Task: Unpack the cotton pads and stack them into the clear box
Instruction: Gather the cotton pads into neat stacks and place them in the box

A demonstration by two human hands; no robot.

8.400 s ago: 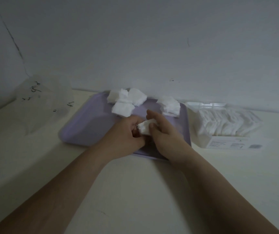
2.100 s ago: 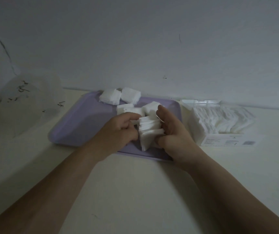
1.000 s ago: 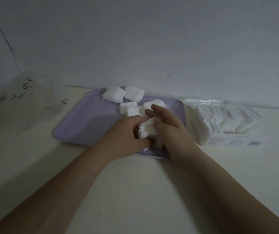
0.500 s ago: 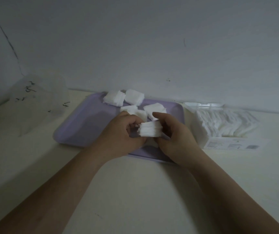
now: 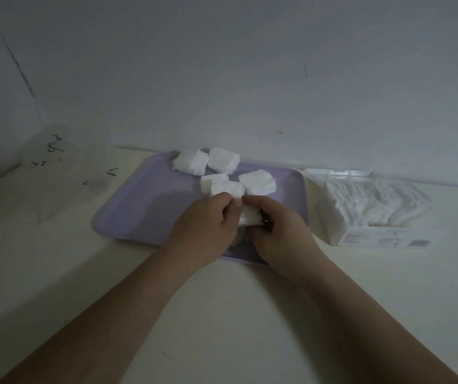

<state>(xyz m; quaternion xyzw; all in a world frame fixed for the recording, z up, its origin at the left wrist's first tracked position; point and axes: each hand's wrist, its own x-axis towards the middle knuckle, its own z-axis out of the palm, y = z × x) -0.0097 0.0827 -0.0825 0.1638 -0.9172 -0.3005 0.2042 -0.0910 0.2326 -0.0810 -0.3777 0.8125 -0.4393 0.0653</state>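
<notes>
Over the near right part of the purple tray [image 5: 144, 206], my left hand [image 5: 205, 220] and my right hand [image 5: 280, 228] together grip a small stack of white cotton pads [image 5: 248, 217]; most of the stack is hidden between the fingers. Several loose piles of cotton pads lie at the tray's far side: one pile [image 5: 190, 162], a second pile [image 5: 223, 159], a third pile [image 5: 258, 182] and a fourth pile [image 5: 220, 185] just beyond my knuckles. To the right stands the clear box [image 5: 371, 209], lid open, filled with rows of pads.
A crumpled clear plastic wrapper [image 5: 64, 167] with black print lies at the far left near the wall corner. The pale tabletop [image 5: 222, 314] stretches toward me. The wall runs close behind the tray and box.
The stack was fanned wide and tall 2 s ago; both hands have since squeezed it into a compact bundle and closed in more tightly around it, lower over the tray.
</notes>
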